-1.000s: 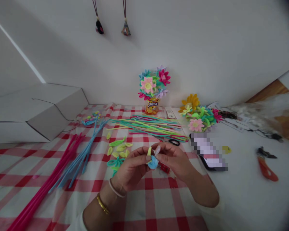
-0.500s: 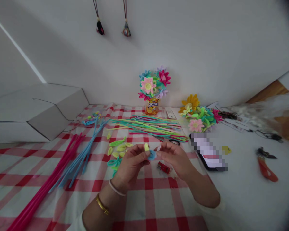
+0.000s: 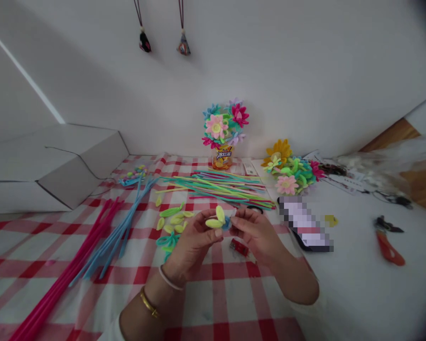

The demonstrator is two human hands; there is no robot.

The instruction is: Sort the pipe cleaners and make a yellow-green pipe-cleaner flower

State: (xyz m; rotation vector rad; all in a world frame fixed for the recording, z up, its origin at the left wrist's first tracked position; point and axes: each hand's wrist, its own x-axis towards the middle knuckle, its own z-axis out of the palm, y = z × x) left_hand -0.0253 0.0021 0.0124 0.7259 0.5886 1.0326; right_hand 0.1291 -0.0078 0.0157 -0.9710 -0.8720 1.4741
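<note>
Over the front middle of the cloth, my left hand (image 3: 200,239) is closed, pinching a pipe-cleaner flower between thumb and fingers. Two yellow petals (image 3: 216,220) show on it, beside a blue coiled centre (image 3: 226,223). My right hand (image 3: 257,232) is closed too, its fingertips against the right side of the blue coil. A small whitish strip (image 3: 233,212) pokes up at those fingertips; its kind is unclear. Loose yellow petals (image 3: 177,220) and a teal looped piece (image 3: 168,240) lie left of my left hand. A red lighter (image 3: 239,247) lies below my right hand.
Pipe cleaners (image 3: 213,187) are spread behind my hands, partly over scissors (image 3: 255,209). Pink stems (image 3: 74,265) and blue stems (image 3: 128,227) lie left. Finished flowers stand in a bottle cup (image 3: 223,158). A phone (image 3: 305,225) and pliers (image 3: 388,244) lie right; a white box (image 3: 57,166) sits left.
The flower has turned in my left hand, so two yellow petals now face the camera instead of one. My right fingertips have come against the blue coil. The view has shifted slightly.
</note>
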